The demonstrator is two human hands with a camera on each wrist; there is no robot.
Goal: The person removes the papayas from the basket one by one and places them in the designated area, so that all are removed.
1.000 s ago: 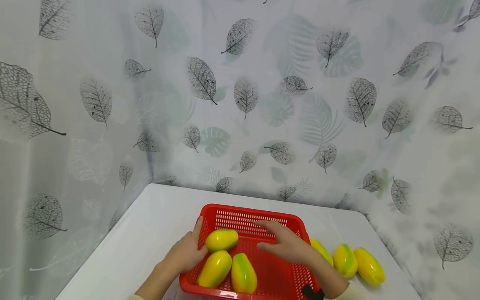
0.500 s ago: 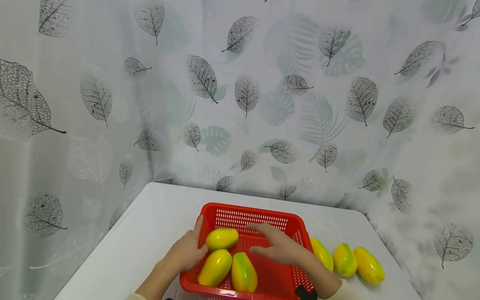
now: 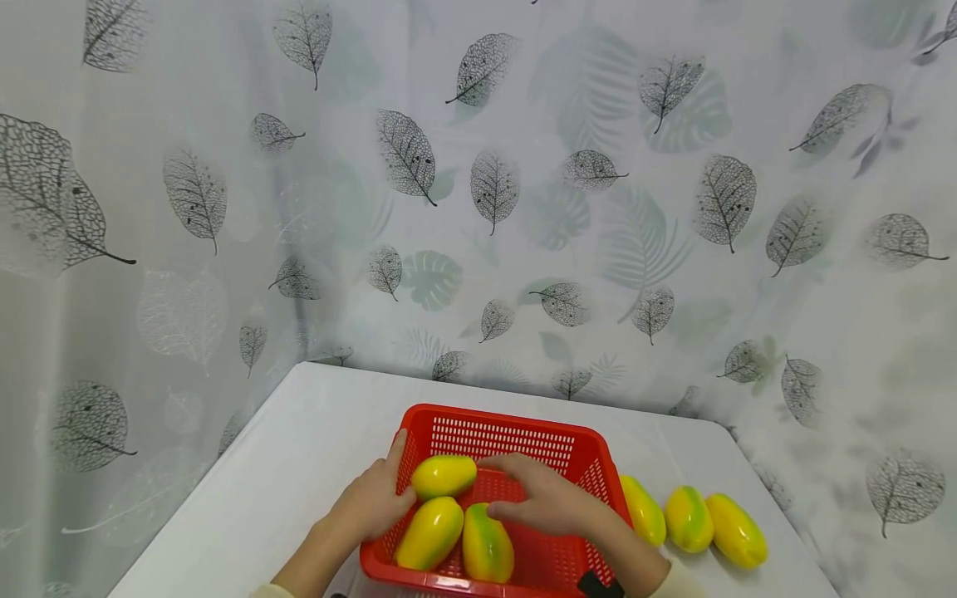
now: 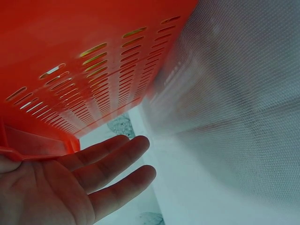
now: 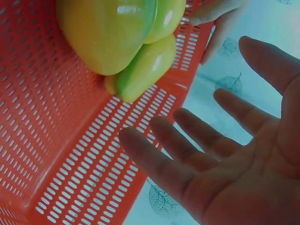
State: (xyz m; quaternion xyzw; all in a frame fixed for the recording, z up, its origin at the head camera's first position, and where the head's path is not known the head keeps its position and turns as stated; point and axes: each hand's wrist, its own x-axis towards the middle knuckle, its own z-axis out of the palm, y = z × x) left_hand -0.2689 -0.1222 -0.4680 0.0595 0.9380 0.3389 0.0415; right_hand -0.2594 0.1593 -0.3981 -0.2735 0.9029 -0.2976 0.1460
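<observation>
Three yellow fruits (image 3: pixel 429 533), near left in the red basket (image 3: pixel 489 440); left hand (image 3: pixel 371 502) clamped on its left rim; right hand (image 3: pixel 549 498) above, fingers apart, apparently reaching; grasping would require curling. Three other fruits (image 3: pixel 689 521): table's (image 3: pixel 321 432) right side.

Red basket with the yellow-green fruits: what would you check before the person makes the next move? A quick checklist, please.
1. Left hand at the basket's left side: ok.
2. Basket upright on the table: ok.
3. Right hand free: ok, open above the basket and holding nothing.
4. All fruit inside: not ok; three inside fruits, but three outside fruits lie to the basket's right.
5. Nearest outside fruit clear of the basket: cannot tell, partly hidden.
</observation>
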